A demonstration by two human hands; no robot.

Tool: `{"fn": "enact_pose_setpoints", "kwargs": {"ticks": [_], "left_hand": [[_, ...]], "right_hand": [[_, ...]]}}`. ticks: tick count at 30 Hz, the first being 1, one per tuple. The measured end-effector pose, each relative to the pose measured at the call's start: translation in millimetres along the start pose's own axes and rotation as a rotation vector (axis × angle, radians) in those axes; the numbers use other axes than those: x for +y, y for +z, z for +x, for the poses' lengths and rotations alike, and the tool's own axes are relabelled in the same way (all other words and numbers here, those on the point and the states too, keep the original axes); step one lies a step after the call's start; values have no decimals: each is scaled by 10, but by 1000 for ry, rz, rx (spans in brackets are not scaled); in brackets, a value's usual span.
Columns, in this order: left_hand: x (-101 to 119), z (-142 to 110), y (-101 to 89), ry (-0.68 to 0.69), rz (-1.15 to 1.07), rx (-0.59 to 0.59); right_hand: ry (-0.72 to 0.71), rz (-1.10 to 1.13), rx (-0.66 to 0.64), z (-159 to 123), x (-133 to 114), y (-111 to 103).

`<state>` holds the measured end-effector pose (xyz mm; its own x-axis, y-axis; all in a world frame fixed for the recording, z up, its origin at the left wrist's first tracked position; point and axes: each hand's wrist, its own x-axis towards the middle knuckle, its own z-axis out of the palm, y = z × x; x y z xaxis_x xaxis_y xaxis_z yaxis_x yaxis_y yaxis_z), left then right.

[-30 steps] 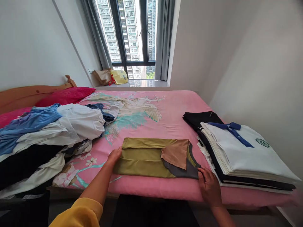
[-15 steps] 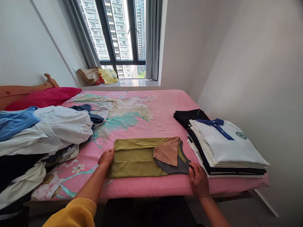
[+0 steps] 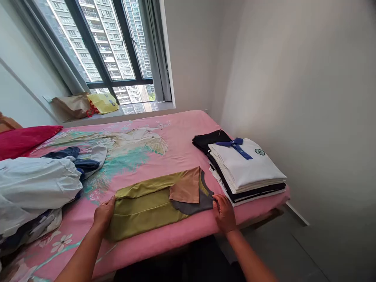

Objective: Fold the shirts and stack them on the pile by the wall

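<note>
An olive-green T-shirt [image 3: 143,206] with a brown sleeve and a grey neckline area lies folded lengthwise into a long strip near the bed's front edge. At its left end, my left hand [image 3: 104,213] is closed on the hem, fingertips partly hidden by the cloth. My right hand [image 3: 225,213] grips the collar end with thumb and fingers. Just beyond that hand is a neat stack of folded clothes, topped by a white polo shirt [image 3: 242,166] with a blue collar and a round green badge.
Loose clothes [image 3: 38,188] are heaped on the left of the pink floral bedsheet [image 3: 182,137]. A red pillow [image 3: 29,139] lies behind them. Black folded clothing [image 3: 210,139] sits behind the stack. A paper bag [image 3: 73,105] and a yellow bag [image 3: 102,102] rest on the windowsill.
My view has turned to the right, so the bed and clothes appear shifted left and tilted. Both hands still hold the T-shirt's ends, and its left end looks slightly lifted.
</note>
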<state>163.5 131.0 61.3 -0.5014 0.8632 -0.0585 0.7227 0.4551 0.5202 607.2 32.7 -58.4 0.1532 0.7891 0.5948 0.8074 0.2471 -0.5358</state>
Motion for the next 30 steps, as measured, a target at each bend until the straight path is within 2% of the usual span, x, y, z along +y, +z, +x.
{"fn": "enact_pose_setpoints", "kwargs": {"ticks": [3,5,7,9,11,14,17,20,23,27,30], "left_hand": [[362,-140,-11,63,-44,48],[723,-312,46,158,-69,64],[1152,-539,191,288,-64,44],[1588,-787,447,388,-4,16],[1958,-1023,802,449,82,-44],[2282,-1303,1400,477,116,-184],[2329,-1458,1852,461,110,-254],[2258,-1484,2032,462,51,-284],[2222,-1441,2024,489,-54,-331],[2207,-1365,1907,540,-194,-415],[2086,-1309,1808,595,-249,-367]], "right_hand": [[4,26,11,2,11,-20],[5,41,15,6,17,-35],[5,57,21,14,19,-51],[11,70,29,25,16,-67],[17,77,40,37,11,-84],[17,88,60,54,6,-107],[22,101,83,68,7,-120],[25,121,90,72,17,-119],[20,139,96,67,32,-110],[16,156,97,61,47,-109],[22,168,97,60,45,-116]]}}
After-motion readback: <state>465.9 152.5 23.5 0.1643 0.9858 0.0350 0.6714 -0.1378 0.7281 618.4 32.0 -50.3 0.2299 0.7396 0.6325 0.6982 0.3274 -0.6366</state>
